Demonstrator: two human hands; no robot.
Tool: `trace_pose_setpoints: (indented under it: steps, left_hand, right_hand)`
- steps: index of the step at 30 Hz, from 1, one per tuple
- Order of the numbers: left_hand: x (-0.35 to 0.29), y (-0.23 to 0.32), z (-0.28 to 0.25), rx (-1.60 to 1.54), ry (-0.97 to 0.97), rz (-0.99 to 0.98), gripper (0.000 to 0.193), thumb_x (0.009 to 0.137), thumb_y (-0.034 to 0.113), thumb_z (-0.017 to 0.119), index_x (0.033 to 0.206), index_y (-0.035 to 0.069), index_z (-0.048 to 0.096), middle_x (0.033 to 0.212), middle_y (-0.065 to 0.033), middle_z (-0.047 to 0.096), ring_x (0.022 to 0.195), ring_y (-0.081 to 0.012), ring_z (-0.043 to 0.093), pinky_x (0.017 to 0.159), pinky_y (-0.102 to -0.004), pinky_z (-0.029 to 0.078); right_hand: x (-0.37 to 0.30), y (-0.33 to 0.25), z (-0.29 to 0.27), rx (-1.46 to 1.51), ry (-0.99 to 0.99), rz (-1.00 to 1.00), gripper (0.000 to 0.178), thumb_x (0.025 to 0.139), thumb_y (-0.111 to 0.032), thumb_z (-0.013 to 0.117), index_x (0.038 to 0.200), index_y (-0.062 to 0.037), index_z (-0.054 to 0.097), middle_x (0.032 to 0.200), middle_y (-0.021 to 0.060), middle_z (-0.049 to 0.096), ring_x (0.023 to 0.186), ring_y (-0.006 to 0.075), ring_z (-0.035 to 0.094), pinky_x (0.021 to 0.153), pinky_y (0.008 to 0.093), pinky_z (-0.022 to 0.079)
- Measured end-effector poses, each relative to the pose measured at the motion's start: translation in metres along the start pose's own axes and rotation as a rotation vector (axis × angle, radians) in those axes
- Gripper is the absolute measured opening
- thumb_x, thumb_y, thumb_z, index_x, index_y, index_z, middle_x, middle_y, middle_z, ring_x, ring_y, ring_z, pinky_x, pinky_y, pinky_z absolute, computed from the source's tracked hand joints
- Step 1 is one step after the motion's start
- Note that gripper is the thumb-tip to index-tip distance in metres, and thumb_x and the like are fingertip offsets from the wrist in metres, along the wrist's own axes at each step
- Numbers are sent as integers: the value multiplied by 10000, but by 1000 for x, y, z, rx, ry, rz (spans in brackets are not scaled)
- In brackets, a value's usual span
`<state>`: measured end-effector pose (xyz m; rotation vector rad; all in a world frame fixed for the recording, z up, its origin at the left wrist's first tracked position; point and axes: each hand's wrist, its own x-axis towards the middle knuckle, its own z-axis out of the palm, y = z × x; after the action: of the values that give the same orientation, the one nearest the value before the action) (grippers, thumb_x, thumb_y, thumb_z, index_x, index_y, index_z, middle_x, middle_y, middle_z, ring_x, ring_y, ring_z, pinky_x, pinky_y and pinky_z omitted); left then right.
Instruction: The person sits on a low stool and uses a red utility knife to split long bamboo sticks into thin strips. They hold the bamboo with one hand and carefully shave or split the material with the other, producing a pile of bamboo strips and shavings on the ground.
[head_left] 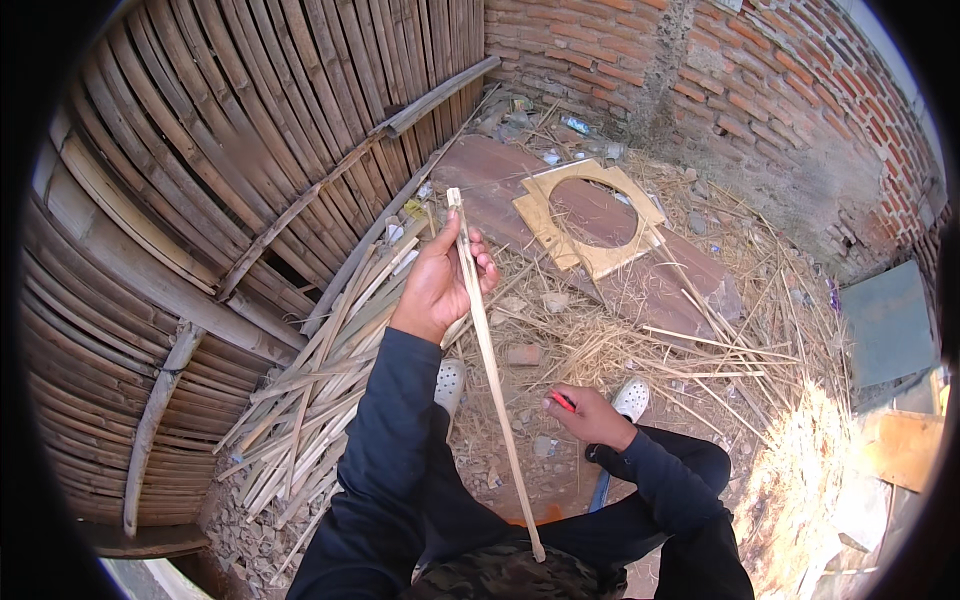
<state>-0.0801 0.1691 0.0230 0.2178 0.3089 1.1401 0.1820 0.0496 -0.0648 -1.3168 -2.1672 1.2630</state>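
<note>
My left hand [447,275] is wrapped round a long pale bamboo strip [489,365]. The strip slants down from just above my fingers, and its far end comes to my lap. To the right and lower, my right hand [590,416] is closed on a small red object [563,401]; only part of it shows between thumb and fingers, so its kind is unclear. The two hands are apart, and the right one does not touch the strip. Left of my legs lies a heap of split bamboo strips [318,410].
A square wooden board with a round hole [575,255] lies on a brown sheet [470,185] ahead. Bamboo-slat wall [270,110] stands on the left, brick wall [740,90] behind. Straw and shavings [600,340] litter the ground. A grey-green panel [887,325] leans at right.
</note>
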Motion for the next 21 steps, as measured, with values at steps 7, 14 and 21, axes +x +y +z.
trace_pose_setpoints:
  steps: [7, 14, 21]
  left_hand:
    - [23, -23, -1, -20, -21, -46, 386, 973, 409, 490, 860, 42, 526, 702, -47, 512, 678, -169, 561, 714, -356, 539]
    - [32, -36, 15, 251, 205, 96, 595, 937, 592, 416, 1121, 34, 511, 959, -111, 571, 886, -223, 571, 818, -422, 499]
    - [11, -64, 36, 937, 96, -111, 600, 946, 553, 434, 1247, 35, 472, 1066, -101, 562, 970, -189, 541, 833, -363, 460]
  right_hand:
    - [12, -47, -2, 598, -11, -84, 299, 984, -297, 507, 1012, -11, 593, 777, 51, 629, 677, 135, 593, 579, 302, 489]
    - [33, -52, -15, 921, 14, 45, 272, 970, -301, 540, 1001, -34, 588, 793, 33, 634, 637, 61, 577, 488, 200, 456]
    - [74, -48, -98, 1031, 379, -57, 267, 957, -284, 566, 1014, -24, 582, 839, 67, 651, 648, 77, 589, 448, 195, 434]
